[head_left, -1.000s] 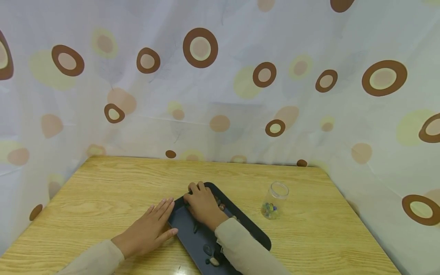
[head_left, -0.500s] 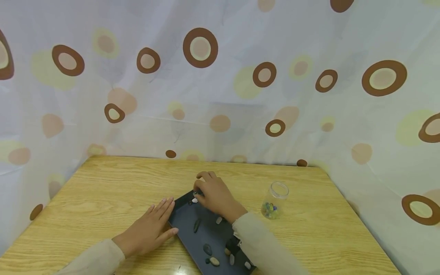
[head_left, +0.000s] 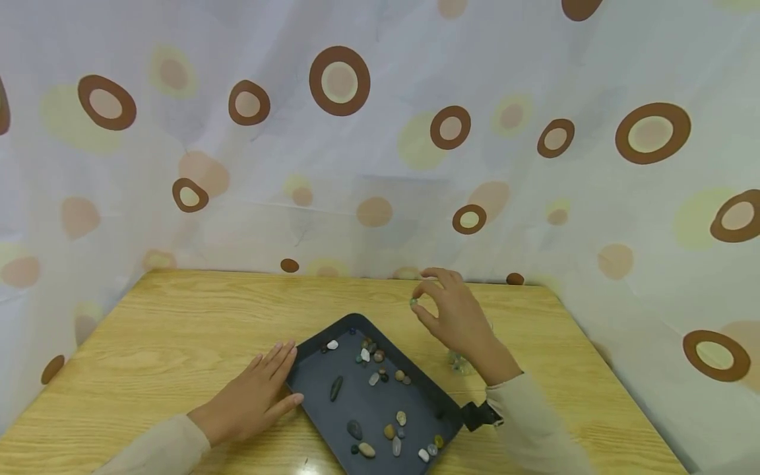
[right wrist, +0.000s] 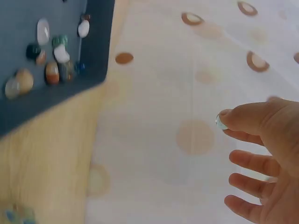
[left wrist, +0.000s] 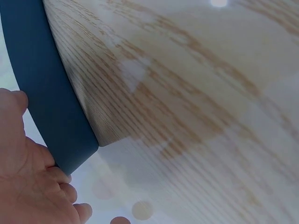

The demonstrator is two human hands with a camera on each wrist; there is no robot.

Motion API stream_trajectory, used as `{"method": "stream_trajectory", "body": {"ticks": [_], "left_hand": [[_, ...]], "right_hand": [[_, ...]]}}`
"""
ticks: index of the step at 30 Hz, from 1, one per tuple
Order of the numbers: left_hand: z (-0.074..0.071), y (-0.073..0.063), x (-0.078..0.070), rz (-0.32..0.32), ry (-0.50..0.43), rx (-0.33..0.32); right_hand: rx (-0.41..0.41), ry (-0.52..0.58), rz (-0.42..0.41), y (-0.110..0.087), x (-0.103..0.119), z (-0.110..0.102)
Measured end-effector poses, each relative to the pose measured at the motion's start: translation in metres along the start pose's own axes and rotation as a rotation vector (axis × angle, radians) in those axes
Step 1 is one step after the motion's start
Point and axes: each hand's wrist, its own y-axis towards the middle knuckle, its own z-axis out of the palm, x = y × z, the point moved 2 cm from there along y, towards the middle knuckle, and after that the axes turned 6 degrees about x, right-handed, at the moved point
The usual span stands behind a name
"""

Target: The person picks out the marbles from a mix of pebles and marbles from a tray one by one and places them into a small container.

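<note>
My right hand is raised over the table beyond the tray's right side. Thumb and index finger pinch a small pale green glass marble, also visible at the fingertips in the right wrist view; the other fingers are spread. Straight fingers of my left hand rest against the left corner of the dark tray. In the left wrist view, that hand touches the tray's outer wall. Behind my right hand, a clear jar with marbles at its bottom is mostly hidden.
Several pebbles lie scattered in the tray, among them a long dark stone, a white stone and a cream one. The wooden table runs back to a patterned curtain.
My right hand has lifted out of the tray's far corner and moved right, carrying the marble toward the jar's side. My left hand has stayed at the tray's edge.
</note>
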Motion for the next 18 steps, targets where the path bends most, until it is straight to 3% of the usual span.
{"method": "stream_trajectory", "body": {"ticks": [9, 18], "left_hand": [[0.000, -0.001, 0.000, 0.002, -0.021, 0.002], [0.000, -0.001, 0.000, 0.001, -0.027, 0.001]], "right_hand": [[-0.015, -0.031, 0.141, -0.041, -0.050, -0.021], [-0.004, -0.043, 0.207, -0.064, -0.073, -0.019]]}}
